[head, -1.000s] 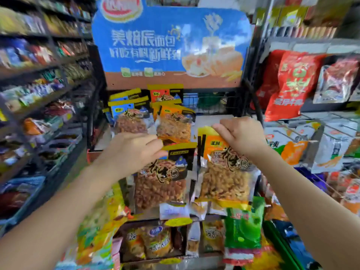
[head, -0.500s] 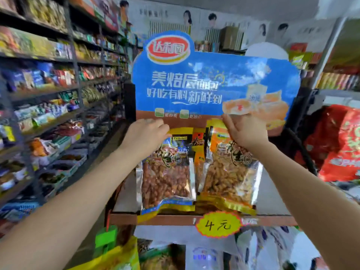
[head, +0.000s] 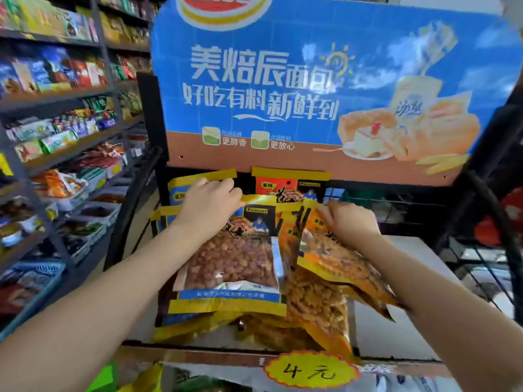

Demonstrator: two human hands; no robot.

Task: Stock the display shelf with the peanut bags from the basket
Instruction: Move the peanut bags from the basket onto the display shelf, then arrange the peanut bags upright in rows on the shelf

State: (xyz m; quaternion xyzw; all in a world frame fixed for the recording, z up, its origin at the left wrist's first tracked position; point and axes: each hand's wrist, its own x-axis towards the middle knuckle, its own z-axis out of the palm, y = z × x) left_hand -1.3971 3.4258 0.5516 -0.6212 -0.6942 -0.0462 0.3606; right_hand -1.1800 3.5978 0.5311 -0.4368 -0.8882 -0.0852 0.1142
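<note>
While the left hand [head: 210,203] pinches the blue-trimmed peanut bag [head: 230,260] and the right hand [head: 346,220] the orange peanut bag [head: 336,257] by their top edges, lower both flat onto the display shelf [head: 402,281]; square each with the stacks beneath.

Left fingertips: tucked behind the blue-banded peanut bag [head: 229,264] top, out of sight.
Lower bags: buried under the stack.
Red logo [head: 223,7]: cut off at top edge.
Aisle shelves [head: 56,131]: labels blurred, unreadable.

Bright, even shop light; soft overall.
Wide-angle bending at edges, left shelves [head: 56,114] blurred, faint glare on blue sign [head: 325,80].
</note>
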